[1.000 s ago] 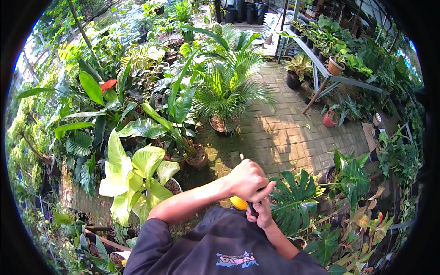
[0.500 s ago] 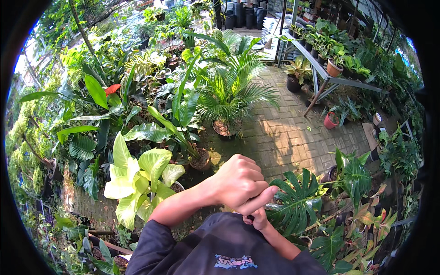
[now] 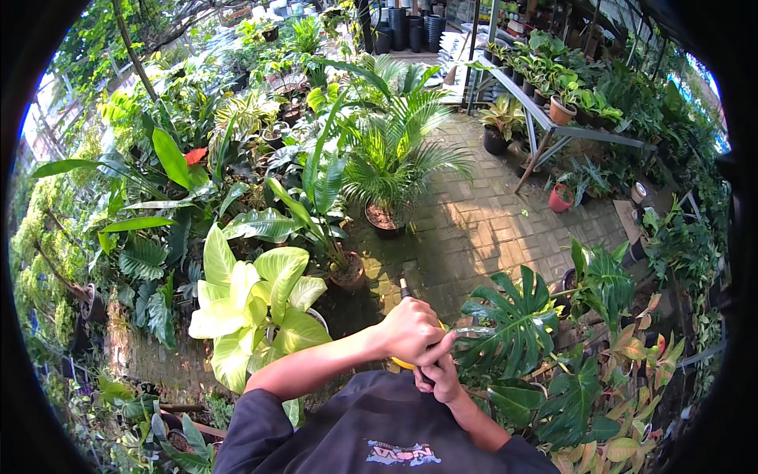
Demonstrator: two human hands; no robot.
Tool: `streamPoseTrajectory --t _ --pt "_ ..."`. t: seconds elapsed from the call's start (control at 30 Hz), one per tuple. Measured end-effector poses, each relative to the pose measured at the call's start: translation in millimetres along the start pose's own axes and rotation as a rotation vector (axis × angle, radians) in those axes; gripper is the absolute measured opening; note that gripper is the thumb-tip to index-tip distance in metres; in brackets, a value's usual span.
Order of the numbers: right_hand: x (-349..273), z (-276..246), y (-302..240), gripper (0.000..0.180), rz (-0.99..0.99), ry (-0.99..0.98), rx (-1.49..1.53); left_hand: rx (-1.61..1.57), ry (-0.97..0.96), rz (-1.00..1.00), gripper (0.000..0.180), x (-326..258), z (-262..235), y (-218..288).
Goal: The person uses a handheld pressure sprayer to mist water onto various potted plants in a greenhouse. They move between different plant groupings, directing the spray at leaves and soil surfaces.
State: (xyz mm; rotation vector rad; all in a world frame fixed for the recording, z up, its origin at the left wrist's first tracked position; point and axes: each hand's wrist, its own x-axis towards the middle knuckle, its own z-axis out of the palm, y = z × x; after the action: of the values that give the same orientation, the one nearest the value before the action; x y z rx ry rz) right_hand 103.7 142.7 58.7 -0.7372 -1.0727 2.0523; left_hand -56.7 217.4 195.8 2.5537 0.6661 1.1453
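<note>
My left hand [image 3: 412, 332] is closed round a yellow-and-black tool with a tan tip [image 3: 406, 289]. Its slim black end sticks up past my knuckles, and a yellow part shows below and beside the fist. Just beneath, my right hand [image 3: 444, 381] is closed, touching the left, with a dark piece of the tool between its fingers. Most of the tool is hidden, so I cannot tell its kind. To the left of my forearm stands a potted plant with pale yellow-green leaves [image 3: 257, 304]. A split-leaved monstera [image 3: 509, 324] spreads close to my right hand.
Ahead is a potted palm [image 3: 384, 219] on the brick paving [image 3: 497, 225]. A metal-framed bench [image 3: 545, 118] with potted plants stands at the far right, near a red pot [image 3: 560, 198]. Stacked black pots [image 3: 414, 31] are at the back. Dense foliage fills the left.
The tool's black end and tan tip have come into view above my left fist, and yellow parts now show. Both hands have shifted slightly; the whole view has shifted a little.
</note>
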Motion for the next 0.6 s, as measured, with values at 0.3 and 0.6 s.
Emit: streamPoseTrajectory --t 0.3,0.6 --pt "-44 44 20 0.027 -0.023 0.089 0.052 -0.012 0.030 0.068 0.034 -40 -7 38" --pt "-79 64 42 0.027 -0.009 0.149 -0.025 -0.065 0.093 0.077 0.038 -73 -14 67"
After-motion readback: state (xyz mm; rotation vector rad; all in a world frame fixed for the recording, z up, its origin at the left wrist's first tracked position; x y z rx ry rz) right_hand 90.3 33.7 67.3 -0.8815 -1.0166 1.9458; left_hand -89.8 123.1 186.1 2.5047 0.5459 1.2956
